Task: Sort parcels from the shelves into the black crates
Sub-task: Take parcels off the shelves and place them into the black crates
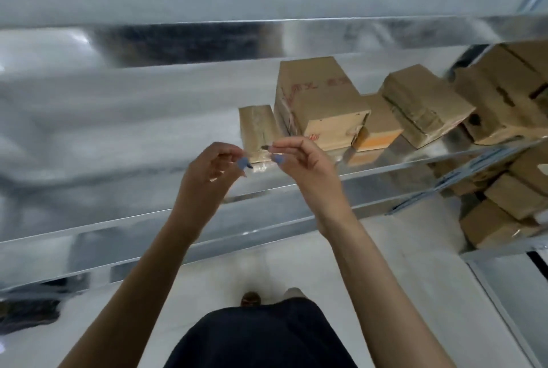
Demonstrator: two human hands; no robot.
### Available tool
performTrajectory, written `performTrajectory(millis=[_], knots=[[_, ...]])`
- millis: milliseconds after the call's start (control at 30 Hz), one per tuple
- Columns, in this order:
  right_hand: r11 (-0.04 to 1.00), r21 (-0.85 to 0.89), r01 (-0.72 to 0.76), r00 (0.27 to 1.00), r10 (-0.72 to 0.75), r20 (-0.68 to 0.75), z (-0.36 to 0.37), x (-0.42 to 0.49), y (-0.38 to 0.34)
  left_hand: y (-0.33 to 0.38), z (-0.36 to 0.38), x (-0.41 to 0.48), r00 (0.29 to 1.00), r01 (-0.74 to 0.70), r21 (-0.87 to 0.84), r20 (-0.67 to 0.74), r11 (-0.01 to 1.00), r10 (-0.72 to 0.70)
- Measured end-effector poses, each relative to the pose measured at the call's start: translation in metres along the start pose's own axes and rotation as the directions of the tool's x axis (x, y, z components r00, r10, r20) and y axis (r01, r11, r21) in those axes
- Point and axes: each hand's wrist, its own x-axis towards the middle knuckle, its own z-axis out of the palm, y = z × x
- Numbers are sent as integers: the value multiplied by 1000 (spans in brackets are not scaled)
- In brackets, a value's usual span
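Observation:
A small brown cardboard parcel (255, 130) lies at the front edge of the shiny metal shelf (415, 157). My left hand (212, 167) is raised just left of its front corner, fingers loosely curled. Beside it, my right hand (302, 160) is up at the parcel's front face, with thumb and forefinger tips at the cardboard. Whether either hand grips the parcel is unclear, and it rests on the shelf. No black crate is in view.
A taller box (317, 100), an orange-labelled box (378, 130) and a flat bundle (424, 103) stand to the right. More boxes (504, 207) fill the lower right shelves. Another shelf edge (89, 234) runs below my forearms. A dark shape (29, 308) sits low left.

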Motion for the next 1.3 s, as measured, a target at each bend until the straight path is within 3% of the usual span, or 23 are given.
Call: performTrajectory(millis=[133, 267, 467, 567, 767, 933, 1067, 1300], knots=[[981, -135, -138, 986, 149, 75, -16, 86, 39, -52, 30, 64, 985, 168, 14, -35, 986, -167], [930, -343, -132, 969, 195, 154, -23, 154, 74, -86, 58, 113, 951, 285, 36, -134, 958, -278], [829, -422, -368, 903, 426, 48, -24, 209, 138, -135, 94, 159, 797, 554, -189, -161, 811, -582], [844, -324, -427, 877, 475, 80, -22, 206, 155, -133, 111, 152, 813, 499, -289, -168, 817, -557], [905, -13, -424, 902, 424, 79, -26, 148, 145, -115, 117, 94, 846, 366, -362, -256, 857, -469], [941, 47, -334, 930, 321, 180, -24, 58, 115, -78, 100, 5, 901, 233, -373, -266, 898, -344], [954, 98, -283, 936, 253, 244, -12, -2, 92, -57, 70, -62, 921, 239, -450, -177, 861, -348], [949, 158, -274, 933, 222, 282, 7, -104, 88, -40, 38, -154, 949, 217, -367, -138, 905, -284]])
